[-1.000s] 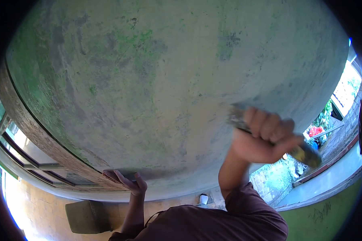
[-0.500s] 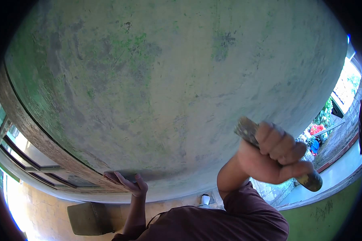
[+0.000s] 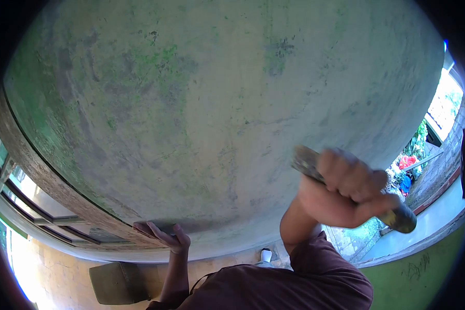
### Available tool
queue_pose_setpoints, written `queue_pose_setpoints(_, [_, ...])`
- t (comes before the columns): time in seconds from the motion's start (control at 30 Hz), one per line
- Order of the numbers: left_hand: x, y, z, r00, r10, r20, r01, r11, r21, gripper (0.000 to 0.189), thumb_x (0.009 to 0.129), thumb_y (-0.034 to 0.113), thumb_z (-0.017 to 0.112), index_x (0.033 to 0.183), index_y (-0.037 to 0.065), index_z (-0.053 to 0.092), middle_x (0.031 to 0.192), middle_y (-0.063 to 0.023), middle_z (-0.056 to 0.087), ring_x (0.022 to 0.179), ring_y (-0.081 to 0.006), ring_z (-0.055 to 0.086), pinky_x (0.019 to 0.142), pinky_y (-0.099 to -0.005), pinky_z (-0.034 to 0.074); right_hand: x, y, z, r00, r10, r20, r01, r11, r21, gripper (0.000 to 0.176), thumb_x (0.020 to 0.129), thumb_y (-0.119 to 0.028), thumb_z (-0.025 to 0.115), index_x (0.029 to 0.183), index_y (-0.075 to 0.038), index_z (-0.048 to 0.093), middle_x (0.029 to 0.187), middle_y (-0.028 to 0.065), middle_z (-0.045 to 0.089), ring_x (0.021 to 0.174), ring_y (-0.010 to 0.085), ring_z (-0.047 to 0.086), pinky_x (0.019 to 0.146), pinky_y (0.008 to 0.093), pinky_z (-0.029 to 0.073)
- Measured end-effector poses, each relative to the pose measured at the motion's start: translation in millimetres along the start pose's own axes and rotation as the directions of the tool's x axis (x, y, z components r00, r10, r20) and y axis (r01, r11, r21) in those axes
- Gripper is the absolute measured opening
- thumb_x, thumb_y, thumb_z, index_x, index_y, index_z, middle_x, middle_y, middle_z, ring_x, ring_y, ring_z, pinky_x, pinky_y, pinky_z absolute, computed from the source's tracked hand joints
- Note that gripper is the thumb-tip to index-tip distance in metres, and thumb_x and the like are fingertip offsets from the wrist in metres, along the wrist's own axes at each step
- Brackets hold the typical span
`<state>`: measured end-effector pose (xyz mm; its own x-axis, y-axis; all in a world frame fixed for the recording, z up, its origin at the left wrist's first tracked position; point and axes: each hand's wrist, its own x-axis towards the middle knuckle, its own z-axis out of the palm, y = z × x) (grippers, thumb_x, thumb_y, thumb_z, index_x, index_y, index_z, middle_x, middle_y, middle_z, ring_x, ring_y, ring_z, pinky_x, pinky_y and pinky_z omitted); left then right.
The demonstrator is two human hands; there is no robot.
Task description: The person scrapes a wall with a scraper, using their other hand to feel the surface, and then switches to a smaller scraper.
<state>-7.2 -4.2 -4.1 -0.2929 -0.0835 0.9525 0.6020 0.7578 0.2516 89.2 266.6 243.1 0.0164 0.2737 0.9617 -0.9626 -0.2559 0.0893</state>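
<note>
In front of me rises a wall (image 3: 217,119) with worn pale paint, green patches and grey stains. My right hand (image 3: 349,188) is wrapped round a scraper (image 3: 307,163), its paint-spotted end pointing up and left towards the wall. The rounded dark-and-yellow handle end (image 3: 402,219) sticks out below my fist. My left hand (image 3: 170,238) is open, its fingers spread and resting against the lower left of the wall beside the wooden window frame (image 3: 77,199). Part of the scraper is hidden inside my right fist.
Glass window panes (image 3: 36,194) are at the left. A dark box-shaped seat (image 3: 118,283) stands on the tiled floor (image 3: 62,268) below. At the right are an opening with plants (image 3: 416,144), a white ledge (image 3: 423,235) and a green wall (image 3: 423,279).
My right hand with the scraper has shifted a little left and up. My left hand stays at the same place on the wall. The view has moved slightly.
</note>
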Motion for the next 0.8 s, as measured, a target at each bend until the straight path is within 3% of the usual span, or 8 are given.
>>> queue_pose_setpoints(0.13, [-1.6,-2.8,0.8,1.0,0.003,0.002,-0.003,1.0,-0.001,0.068,0.093,0.035,0.041,0.142,-0.005,0.018,0.15,-0.0295,0.004,0.14,-0.0448,0.0,0.109,-0.058,0.001,-2.1,9.5,-0.5,0.996,-0.084,-0.014,0.085,0.991,0.101,0.045,0.098,-0.051,0.032,0.071,-0.015,0.035,0.057,-0.0031,0.031,0.048,0.0107,0.023,0.052,0.0295,0.022])
queue_pose_setpoints(0.2, [-2.6,-2.1,0.0,1.0,0.008,0.005,-0.008,1.0,-0.002,0.068,0.093,0.035,0.041,0.143,-0.005,0.018,0.15,-0.0294,0.004,0.14,-0.0447,0.0,0.109,-0.058,0.001,-2.4,17.0,-0.7,0.995,0.104,0.002,-0.104,0.994,0.031,0.045,0.098,-0.049,0.034,0.067,-0.017,0.034,0.056,-0.0032,0.03,0.048,0.0097,0.024,0.053,0.0291,0.023])
queue_pose_setpoints(0.33, [-0.3,-1.1,1.0,1.0,0.004,-0.007,-0.004,1.0,0.0,0.068,0.093,0.036,0.04,0.143,-0.005,0.017,0.15,-0.0294,0.004,0.14,-0.0448,0.001,0.109,-0.0581,0.0,3.2,-15.7,-7.9,0.997,-0.072,0.025,0.071,0.996,0.053,0.045,0.098,-0.05,0.032,0.072,-0.014,0.035,0.057,-0.0033,0.03,0.049,0.0104,0.023,0.053,0.0294,0.022])
queue_pose_setpoints(0.4, [-4.2,-3.5,2.5,1.0,-0.006,-0.007,0.006,1.0,-0.006,0.068,0.093,0.036,0.04,0.143,-0.005,0.017,0.15,-0.0296,0.003,0.14,-0.045,0.001,0.109,-0.0581,0.0,2.6,0.0,-8.7,0.994,-0.102,-0.024,0.104,0.992,0.076,0.045,0.098,-0.05,0.032,0.071,-0.014,0.035,0.057,-0.0032,0.03,0.05,0.0104,0.024,0.053,0.0294,0.022])
queue_pose_setpoints(0.47, [-5.6,-3.5,1.5,1.0,-0.009,-0.002,0.009,1.0,-0.016,0.069,0.093,0.036,0.04,0.143,-0.005,0.017,0.15,-0.0298,0.003,0.14,-0.0453,0.001,0.109,-0.0581,0.0,1.7,12.0,-11.2,0.997,0.069,-0.028,-0.067,0.996,0.058,0.045,0.098,-0.048,0.034,0.066,-0.017,0.033,0.056,-0.0034,0.03,0.049,0.0094,0.025,0.053,0.0286,0.023])
queue_pose_setpoints(0.53, [-3.2,-1.9,1.3,1.0,-0.016,0.0,0.016,1.0,-0.008,0.069,0.093,0.037,0.04,0.143,-0.005,0.017,0.15,-0.0299,0.003,0.14,-0.0454,0.0,0.109,-0.0581,0.0,2.9,1.5,-7.3,0.997,0.073,-0.019,-0.072,0.996,0.061,0.045,0.098,-0.048,0.034,0.067,-0.016,0.033,0.056,-0.0031,0.031,0.049,0.0096,0.025,0.053,0.0289,0.024])
queue_pose_setpoints(0.63, [-2.5,-1.6,1.7,1.0,-0.015,-0.002,0.015,1.0,-0.01,0.069,0.093,0.037,0.04,0.143,-0.004,0.016,0.15,-0.0298,0.003,0.14,-0.0452,0.0,0.109,-0.058,0.0,3.9,-15.7,-10.1,0.998,-0.06,0.008,0.059,0.997,0.056,0.044,0.098,-0.05,0.031,0.072,-0.014,0.036,0.057,-0.0022,0.031,0.049,0.011,0.025,0.053,0.0296,0.023])
queue_pose_setpoints(0.8, [-1.3,-1.1,1.3,1.0,0.003,0.005,-0.003,1.0,0.002,0.069,0.093,0.036,0.04,0.144,-0.004,0.015,0.15,-0.0297,0.002,0.14,-0.045,-0.001,0.109,-0.0578,-0.001,1.9,6.6,-10.1,0.995,0.093,-0.021,-0.092,0.993,0.072,0.045,0.098,-0.048,0.033,0.067,-0.016,0.032,0.056,-0.0028,0.03,0.049,0.0095,0.028,0.053,0.0276,0.024])
